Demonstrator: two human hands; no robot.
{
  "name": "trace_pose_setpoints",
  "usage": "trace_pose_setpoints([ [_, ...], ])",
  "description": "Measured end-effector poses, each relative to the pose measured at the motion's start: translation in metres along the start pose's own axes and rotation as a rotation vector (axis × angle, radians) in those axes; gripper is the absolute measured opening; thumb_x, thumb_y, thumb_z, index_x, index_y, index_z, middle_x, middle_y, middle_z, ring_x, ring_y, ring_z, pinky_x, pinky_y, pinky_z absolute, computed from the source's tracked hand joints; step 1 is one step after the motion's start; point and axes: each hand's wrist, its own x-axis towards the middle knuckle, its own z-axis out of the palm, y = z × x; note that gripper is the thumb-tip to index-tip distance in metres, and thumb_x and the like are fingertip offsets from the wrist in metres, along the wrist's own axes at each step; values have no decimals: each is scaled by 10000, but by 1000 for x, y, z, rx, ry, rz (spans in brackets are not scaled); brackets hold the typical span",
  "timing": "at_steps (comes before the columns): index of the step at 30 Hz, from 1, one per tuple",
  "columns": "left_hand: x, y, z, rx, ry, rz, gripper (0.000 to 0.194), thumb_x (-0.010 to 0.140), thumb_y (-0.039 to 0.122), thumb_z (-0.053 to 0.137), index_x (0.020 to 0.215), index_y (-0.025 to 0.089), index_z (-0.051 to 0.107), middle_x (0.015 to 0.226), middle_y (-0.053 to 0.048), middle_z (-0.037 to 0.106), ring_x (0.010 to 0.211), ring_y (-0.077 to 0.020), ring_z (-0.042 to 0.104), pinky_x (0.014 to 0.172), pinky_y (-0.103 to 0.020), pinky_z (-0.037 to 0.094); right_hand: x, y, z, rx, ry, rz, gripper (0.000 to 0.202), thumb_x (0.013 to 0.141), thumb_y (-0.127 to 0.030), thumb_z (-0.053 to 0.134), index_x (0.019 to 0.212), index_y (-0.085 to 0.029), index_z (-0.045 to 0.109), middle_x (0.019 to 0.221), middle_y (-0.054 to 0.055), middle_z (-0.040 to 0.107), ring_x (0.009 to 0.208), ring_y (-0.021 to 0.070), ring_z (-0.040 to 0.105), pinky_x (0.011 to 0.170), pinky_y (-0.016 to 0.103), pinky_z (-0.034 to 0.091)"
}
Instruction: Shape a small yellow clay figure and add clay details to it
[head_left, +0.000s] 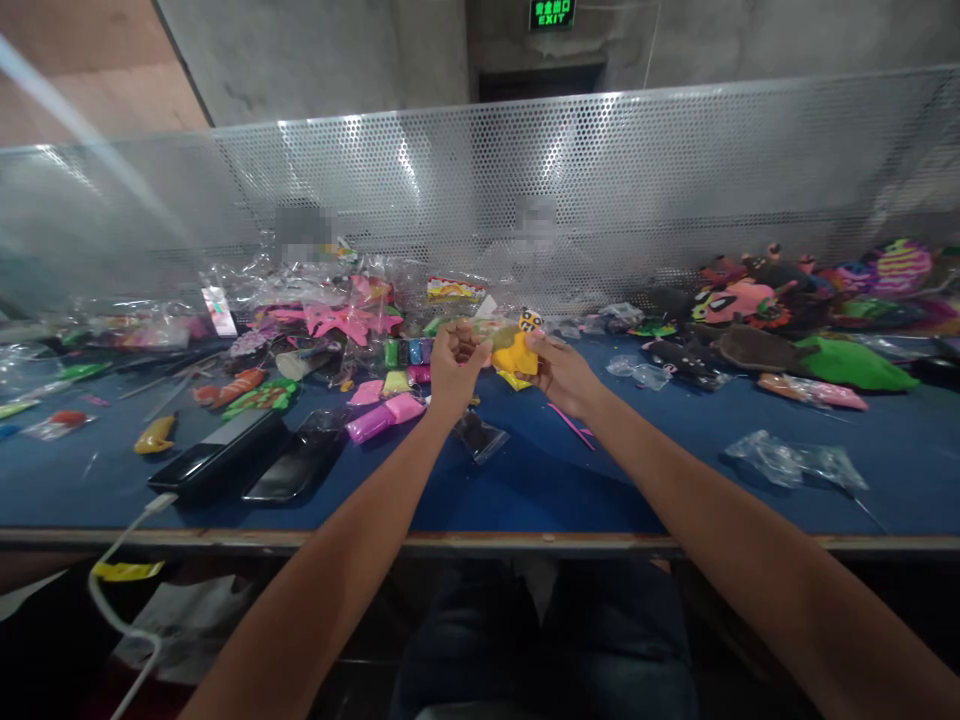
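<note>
The right hand point(564, 374) grips a little yellow toy point(514, 354) above the blue worktop point(555, 500). The toy looks light and soft, so a hard squeeze could dent it; its fat middle seems best to hold. The left hand point(456, 368) is just beside it, fingers curled, but I can't tell if it holds anything. A small black packet point(480, 437) and pink strip point(571, 427) lie nearby, maybe in the way.

Yellow figure point(514, 357) — black-and-white eyes near the top, roughly upright, raised between the hands point(561, 374)
</note>
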Motion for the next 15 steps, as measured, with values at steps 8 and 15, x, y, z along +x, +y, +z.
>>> trace_pose_setpoints([
  [8, 1, -7, -1, -37, -53, -70, 399, 693, 407, 779, 955, 189, 571, 813, -14, 654, 662, -112, 597, 670, -265, 491, 3, 0, -2, -53, 32, -76, 288, 705, -360, 793, 849, -219, 587, 850, 3, 699, 776, 168, 692, 641, 307, 620],
  [15, 2, -8, -4, 40, -66, -57, 373, 706, 399, 782, 975, 182, 642, 844, -40, 686, 696, -128, 616, 677, -267, 501, 2, 4, -1, -126, -36, -73, 374, 609, -300, 846, 901, -217, 630, 920, 19, 720, 782, 164, 688, 645, 281, 586],
])
